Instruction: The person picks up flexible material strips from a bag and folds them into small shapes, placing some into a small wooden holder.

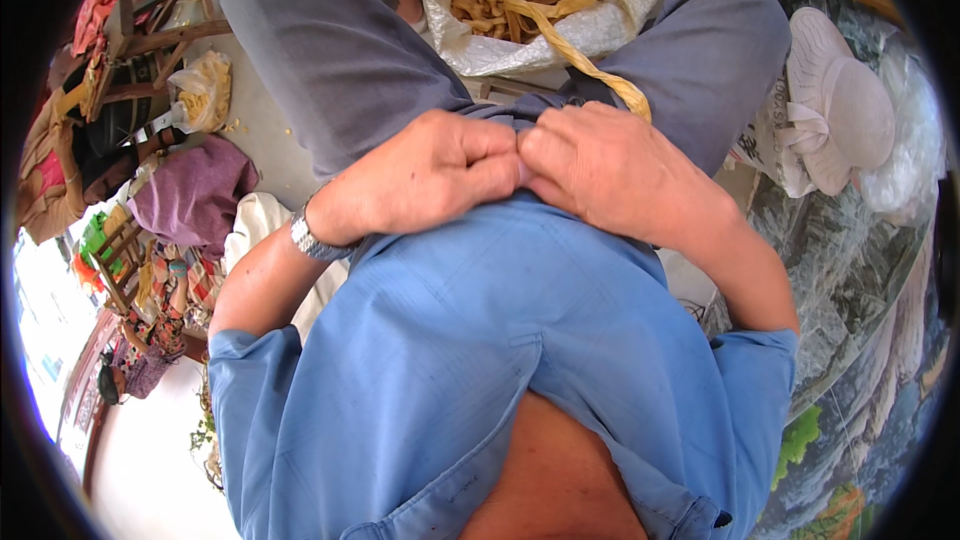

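My left hand (425, 175), with a silver watch (312, 234) on its wrist, is closed in a pinch at my waist. My right hand (605, 165) meets it there, its fingers curled and pressed together. Whatever the fingertips hold is hidden. A tan, flat twisted strip (590, 68) runs out of a white woven sack (500, 57) between my knees. It crosses my right thigh, and its lower end passes out of sight behind my right hand. More of the same tan strips (500, 2) fill the sack.
A pale brimmed hat (845, 105) and clear plastic sheeting (840, 260) lie to my right. On the left are a wooden chair (160, 30), a bag of yellowish bits (203, 90) and a purple cloth (200, 195). Another person (150, 370) sits farther left.
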`<state>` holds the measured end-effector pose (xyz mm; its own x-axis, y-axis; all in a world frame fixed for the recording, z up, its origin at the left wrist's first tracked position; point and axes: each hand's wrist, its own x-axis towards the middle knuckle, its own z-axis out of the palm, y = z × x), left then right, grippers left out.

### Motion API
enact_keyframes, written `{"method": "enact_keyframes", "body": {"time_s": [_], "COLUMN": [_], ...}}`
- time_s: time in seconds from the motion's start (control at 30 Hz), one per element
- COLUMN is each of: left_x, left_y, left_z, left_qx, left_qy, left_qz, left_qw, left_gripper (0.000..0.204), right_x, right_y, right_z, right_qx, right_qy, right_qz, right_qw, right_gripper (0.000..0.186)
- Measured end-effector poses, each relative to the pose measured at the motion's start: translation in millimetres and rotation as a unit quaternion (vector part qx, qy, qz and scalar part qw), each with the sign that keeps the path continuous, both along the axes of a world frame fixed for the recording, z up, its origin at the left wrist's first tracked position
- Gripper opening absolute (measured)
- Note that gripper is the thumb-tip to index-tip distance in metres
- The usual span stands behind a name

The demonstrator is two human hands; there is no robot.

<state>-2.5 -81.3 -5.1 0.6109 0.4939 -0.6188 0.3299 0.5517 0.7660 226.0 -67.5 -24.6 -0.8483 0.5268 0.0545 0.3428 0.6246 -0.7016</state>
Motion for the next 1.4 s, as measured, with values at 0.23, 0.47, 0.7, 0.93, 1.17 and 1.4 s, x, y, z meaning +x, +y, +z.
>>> {"method": "enact_keyframes", "body": {"time_s": [0.23,0.47,0.7,0.93,1.17,1.4], "left_x": [-5,-13,-4,-3,-7,-16], "left_y": [-22,-9,-10,-15,-22,-41], "left_z": [24,14,8,6,20,25], "left_qx": [0.104,-0.071,0.025,0.072,0.130,0.215], "left_qy": [-0.016,-0.050,0.022,0.021,0.004,-0.047], "left_qz": [-0.054,0.018,0.043,0.028,-0.022,-0.040], "left_qw": [0.993,0.996,0.999,0.997,0.991,0.975], "left_gripper": [0.027,0.030,0.034,0.035,0.038,0.039], "right_x": [9,8,1,2,13,12], "right_y": [-11,-4,-11,-11,-17,-33], "right_z": [18,4,-11,-12,-5,0], "right_qx": [-0.059,-0.116,-0.116,-0.172,-0.087,-0.046], "right_qy": [0.049,0.060,0.052,0.053,0.001,0.065], "right_qz": [0.041,-0.002,-0.051,-0.087,0.001,0.009], "right_qw": [0.996,0.991,0.991,0.980,0.996,0.997], "right_gripper": [0.018,0.022,0.027,0.031,0.030,0.028]}}
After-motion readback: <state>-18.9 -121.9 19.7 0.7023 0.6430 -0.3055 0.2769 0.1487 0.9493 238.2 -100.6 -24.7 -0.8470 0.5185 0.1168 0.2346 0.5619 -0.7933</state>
